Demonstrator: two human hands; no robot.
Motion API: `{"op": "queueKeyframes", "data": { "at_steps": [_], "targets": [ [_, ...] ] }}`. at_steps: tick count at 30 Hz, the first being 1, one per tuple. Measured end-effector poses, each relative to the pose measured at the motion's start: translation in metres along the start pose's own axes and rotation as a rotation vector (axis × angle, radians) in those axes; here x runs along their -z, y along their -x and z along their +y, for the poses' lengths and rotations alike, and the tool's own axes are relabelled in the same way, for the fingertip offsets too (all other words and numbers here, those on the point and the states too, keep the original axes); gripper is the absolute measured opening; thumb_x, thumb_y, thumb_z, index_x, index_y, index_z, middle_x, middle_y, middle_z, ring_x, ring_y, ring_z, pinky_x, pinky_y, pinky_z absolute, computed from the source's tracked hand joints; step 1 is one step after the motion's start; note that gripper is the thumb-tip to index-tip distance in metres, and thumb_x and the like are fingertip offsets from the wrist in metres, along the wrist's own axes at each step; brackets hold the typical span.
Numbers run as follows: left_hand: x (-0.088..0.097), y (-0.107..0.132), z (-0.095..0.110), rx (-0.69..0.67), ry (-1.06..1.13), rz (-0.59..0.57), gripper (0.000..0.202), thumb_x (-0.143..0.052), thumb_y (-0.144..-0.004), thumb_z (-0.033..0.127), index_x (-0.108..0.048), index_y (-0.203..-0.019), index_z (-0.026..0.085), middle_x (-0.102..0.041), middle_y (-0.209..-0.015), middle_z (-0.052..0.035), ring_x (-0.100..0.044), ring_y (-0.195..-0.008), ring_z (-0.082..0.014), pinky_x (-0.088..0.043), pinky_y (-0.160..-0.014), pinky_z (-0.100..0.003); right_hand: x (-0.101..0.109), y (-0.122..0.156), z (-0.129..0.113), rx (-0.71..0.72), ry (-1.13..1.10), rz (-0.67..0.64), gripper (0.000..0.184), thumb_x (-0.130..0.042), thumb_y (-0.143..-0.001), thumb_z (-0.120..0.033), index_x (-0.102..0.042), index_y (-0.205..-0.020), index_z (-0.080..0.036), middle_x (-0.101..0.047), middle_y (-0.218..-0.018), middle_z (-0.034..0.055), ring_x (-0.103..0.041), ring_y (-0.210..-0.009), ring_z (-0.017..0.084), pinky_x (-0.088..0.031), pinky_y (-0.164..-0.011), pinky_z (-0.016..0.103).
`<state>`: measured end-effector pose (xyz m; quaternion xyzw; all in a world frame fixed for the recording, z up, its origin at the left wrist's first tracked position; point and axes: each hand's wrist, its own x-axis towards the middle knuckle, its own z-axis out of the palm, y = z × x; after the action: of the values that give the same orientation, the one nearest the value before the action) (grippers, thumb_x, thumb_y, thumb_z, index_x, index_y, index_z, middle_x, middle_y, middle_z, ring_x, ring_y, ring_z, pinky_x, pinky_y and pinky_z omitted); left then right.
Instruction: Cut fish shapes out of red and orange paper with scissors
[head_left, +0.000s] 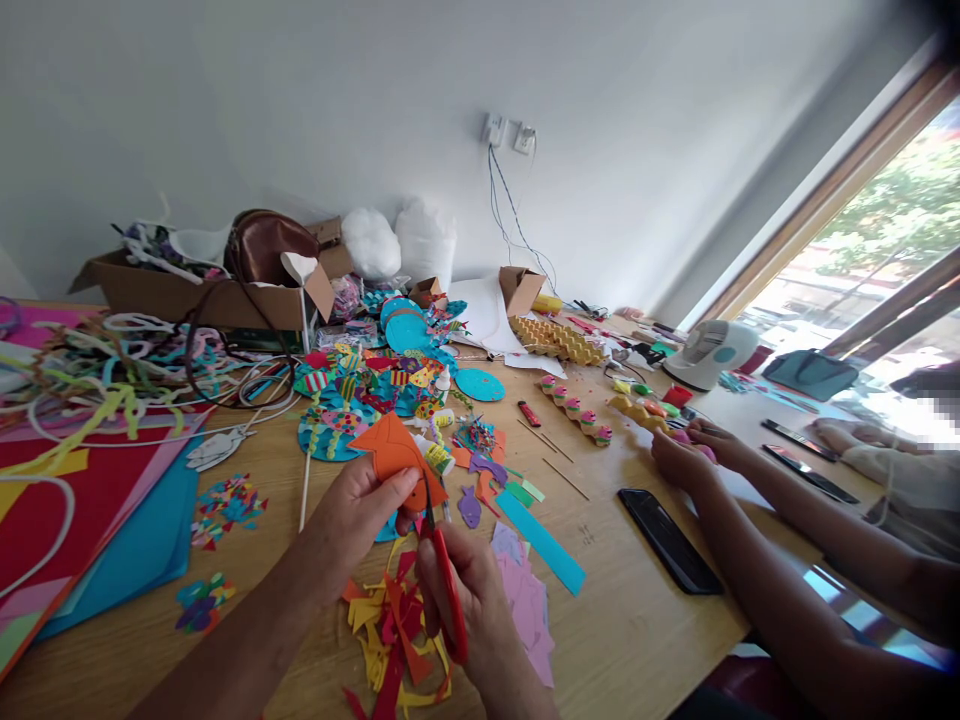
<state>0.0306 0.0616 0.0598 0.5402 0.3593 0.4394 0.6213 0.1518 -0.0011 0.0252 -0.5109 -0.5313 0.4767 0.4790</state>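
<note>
My left hand [358, 515] pinches an orange foam cut-out [391, 450] and holds it up above the wooden table [615, 640]. My right hand [469, 590] is closed round red-handled scissors [446, 570], whose blades meet the lower edge of the orange piece. Below my hands lies a heap of red, yellow and orange offcuts [394, 640]. Pink foam scraps [525, 600] and a blue strip [541, 542] lie just to the right.
Another person's hands [686, 455] work at the right, beside a black phone [667, 540]. Coloured foam sheets [90, 520] stack at the left. Cardboard boxes [187, 290], decorated discs [334, 430], wooden sticks [564, 478] and a small white appliance [709, 350] crowd the back.
</note>
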Motion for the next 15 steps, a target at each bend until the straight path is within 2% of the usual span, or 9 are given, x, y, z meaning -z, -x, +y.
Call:
{"op": "queueKeyframes", "data": {
  "at_steps": [7, 15],
  "targets": [
    [0.0002, 0.0020, -0.0028, 0.049, 0.057, 0.065, 0.021, -0.059, -0.076, 0.032, -0.057, -0.061, 0.018, -0.054, -0.053, 0.0048, -0.047, -0.053, -0.0106, -0.038, -0.053, -0.021, -0.0024, -0.0011, -0.0033, 0.033, -0.025, 0.007, 0.052, -0.046, -0.082, -0.065, -0.042, -0.059, -0.019, -0.037, -0.046, -0.0068, -0.033, -0.038, 0.006, -0.025, -0.035, 0.017],
    [-0.0046, 0.0032, 0.0045, 0.040, 0.053, 0.035, 0.022, -0.059, -0.074, 0.031, -0.055, -0.057, 0.018, -0.052, -0.051, 0.0051, -0.045, -0.051, -0.0104, -0.036, -0.051, -0.022, 0.0004, -0.0010, -0.0024, 0.032, -0.018, -0.002, 0.049, -0.046, -0.082, -0.065, -0.045, -0.064, -0.019, -0.039, -0.047, -0.0067, -0.033, -0.040, 0.007, -0.026, -0.037, 0.018]
  ]
}}
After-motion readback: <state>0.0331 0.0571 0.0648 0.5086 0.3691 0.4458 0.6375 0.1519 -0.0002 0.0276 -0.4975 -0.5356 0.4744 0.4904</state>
